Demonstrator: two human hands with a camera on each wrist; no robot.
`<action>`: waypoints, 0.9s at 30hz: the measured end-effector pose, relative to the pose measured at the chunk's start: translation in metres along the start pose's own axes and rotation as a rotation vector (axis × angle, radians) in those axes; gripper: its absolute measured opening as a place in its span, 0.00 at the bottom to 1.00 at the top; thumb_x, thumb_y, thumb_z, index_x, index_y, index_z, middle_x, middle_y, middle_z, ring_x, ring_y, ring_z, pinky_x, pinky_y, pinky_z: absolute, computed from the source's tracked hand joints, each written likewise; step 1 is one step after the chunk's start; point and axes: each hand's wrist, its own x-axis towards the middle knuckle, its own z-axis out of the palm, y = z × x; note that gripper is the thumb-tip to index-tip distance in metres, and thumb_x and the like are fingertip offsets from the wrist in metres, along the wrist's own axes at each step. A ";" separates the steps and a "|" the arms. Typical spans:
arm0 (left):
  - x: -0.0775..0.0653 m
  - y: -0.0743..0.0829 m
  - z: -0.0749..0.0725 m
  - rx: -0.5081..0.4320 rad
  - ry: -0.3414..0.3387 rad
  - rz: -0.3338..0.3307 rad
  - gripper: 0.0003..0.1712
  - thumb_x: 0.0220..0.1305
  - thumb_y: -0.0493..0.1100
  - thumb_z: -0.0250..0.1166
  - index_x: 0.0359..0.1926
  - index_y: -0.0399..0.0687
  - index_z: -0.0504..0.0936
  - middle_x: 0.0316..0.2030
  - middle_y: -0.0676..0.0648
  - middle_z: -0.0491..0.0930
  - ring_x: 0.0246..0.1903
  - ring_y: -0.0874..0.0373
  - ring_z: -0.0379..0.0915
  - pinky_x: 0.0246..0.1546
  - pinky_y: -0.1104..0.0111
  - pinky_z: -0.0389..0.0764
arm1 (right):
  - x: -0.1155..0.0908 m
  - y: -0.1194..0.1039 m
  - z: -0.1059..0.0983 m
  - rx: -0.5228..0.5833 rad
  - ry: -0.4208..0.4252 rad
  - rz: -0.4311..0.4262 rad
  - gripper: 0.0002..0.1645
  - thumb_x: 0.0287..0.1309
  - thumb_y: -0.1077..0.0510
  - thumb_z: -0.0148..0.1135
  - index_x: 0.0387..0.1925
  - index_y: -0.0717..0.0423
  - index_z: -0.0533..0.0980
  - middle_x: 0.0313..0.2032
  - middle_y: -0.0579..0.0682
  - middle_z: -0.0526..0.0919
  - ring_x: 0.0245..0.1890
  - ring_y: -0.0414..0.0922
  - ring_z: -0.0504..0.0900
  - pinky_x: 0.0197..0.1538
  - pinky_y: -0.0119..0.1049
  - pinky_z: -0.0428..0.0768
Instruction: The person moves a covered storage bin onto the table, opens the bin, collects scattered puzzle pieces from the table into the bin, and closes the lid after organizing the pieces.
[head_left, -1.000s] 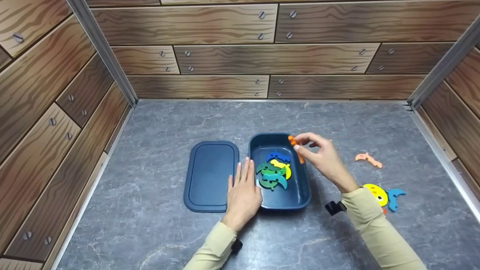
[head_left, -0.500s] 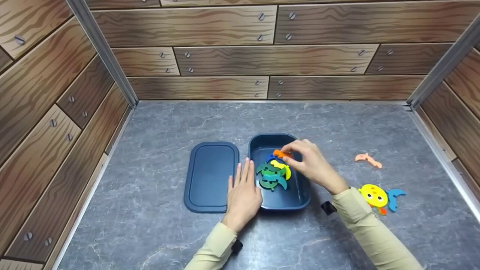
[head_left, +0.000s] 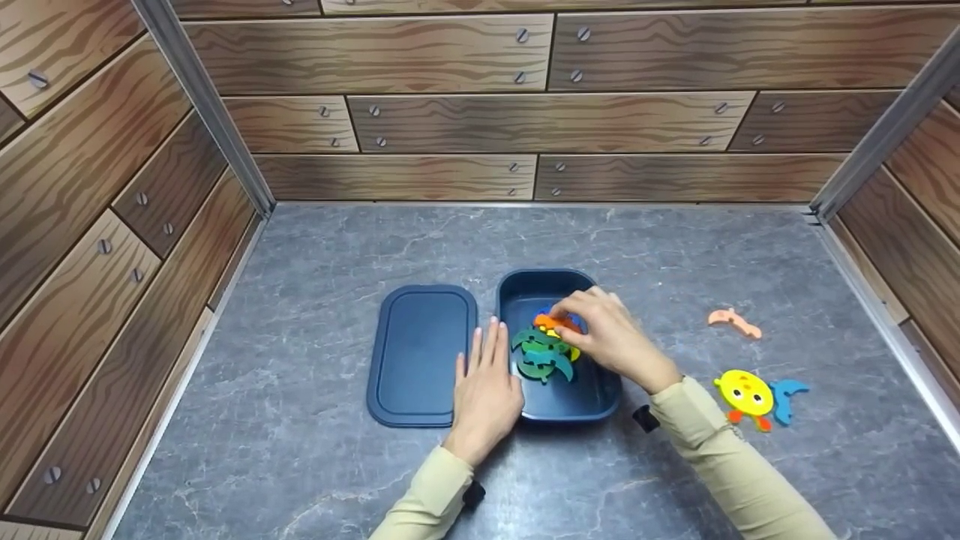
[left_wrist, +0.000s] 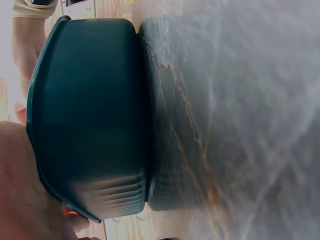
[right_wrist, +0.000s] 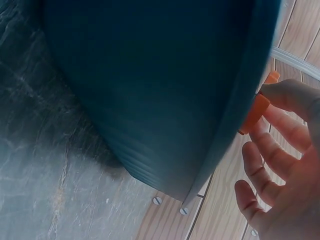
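Small orange notched toy piece: pinched at the fingertips of the right hand, over the inside of the box; whether it touches the pieces beneath, I cannot tell.
Right hand: reaching across the box's right wall, thumb and a fingertip brought together on the orange piece, the remaining fingers bent and spaced apart beside it.
Left hand: laid along the box's left side, fingers straight and pointing away from the person, gripping nothing.
Deep dark-blue plastic box with rounded corners: between the two hands, the left one against its rim.
Pieces in the box: below the right fingertips, a bright blue piece and a yellow curved piece, both partly hidden; nearer the left hand, a dark green curved piece, a green rounded piece and, on top, a teal curved piece, overlapping.
Flat dark-blue rounded lid: left of the left hand, which overlaps its near right edge in the head view.
Peach wavy piece: well to the right of the right hand.
Round yellow face piece with orange feet: right of the right hand, near its sleeve, with a blue crescent-like piece just beside it.
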 end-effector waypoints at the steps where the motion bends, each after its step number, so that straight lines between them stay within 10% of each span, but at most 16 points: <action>1: 0.000 0.000 0.000 -0.002 -0.003 -0.001 0.39 0.70 0.43 0.53 0.78 0.47 0.50 0.77 0.51 0.42 0.75 0.49 0.38 0.69 0.43 0.49 | 0.000 0.000 0.000 0.001 0.000 0.002 0.10 0.61 0.52 0.69 0.44 0.47 0.83 0.40 0.42 0.82 0.42 0.45 0.75 0.46 0.44 0.69; 9: 0.001 0.000 0.001 -0.008 -0.017 -0.006 0.40 0.71 0.44 0.53 0.78 0.49 0.48 0.78 0.51 0.41 0.75 0.51 0.36 0.70 0.44 0.48 | -0.005 0.004 -0.001 0.122 0.084 0.077 0.15 0.59 0.55 0.70 0.48 0.52 0.83 0.46 0.45 0.82 0.48 0.48 0.75 0.52 0.49 0.70; 21: 0.001 -0.001 0.003 -0.006 -0.024 -0.021 0.40 0.70 0.44 0.52 0.78 0.50 0.46 0.78 0.52 0.39 0.75 0.51 0.36 0.70 0.45 0.47 | -0.033 0.017 -0.004 0.802 0.380 0.342 0.16 0.64 0.61 0.64 0.49 0.69 0.80 0.48 0.65 0.82 0.46 0.46 0.80 0.48 0.32 0.78; 27: 0.001 -0.001 0.002 -0.007 -0.019 -0.018 0.40 0.70 0.43 0.51 0.78 0.50 0.47 0.78 0.52 0.40 0.75 0.50 0.37 0.70 0.45 0.47 | -0.044 0.027 -0.009 0.831 0.446 0.378 0.16 0.64 0.63 0.63 0.49 0.71 0.79 0.47 0.65 0.82 0.46 0.48 0.81 0.49 0.33 0.78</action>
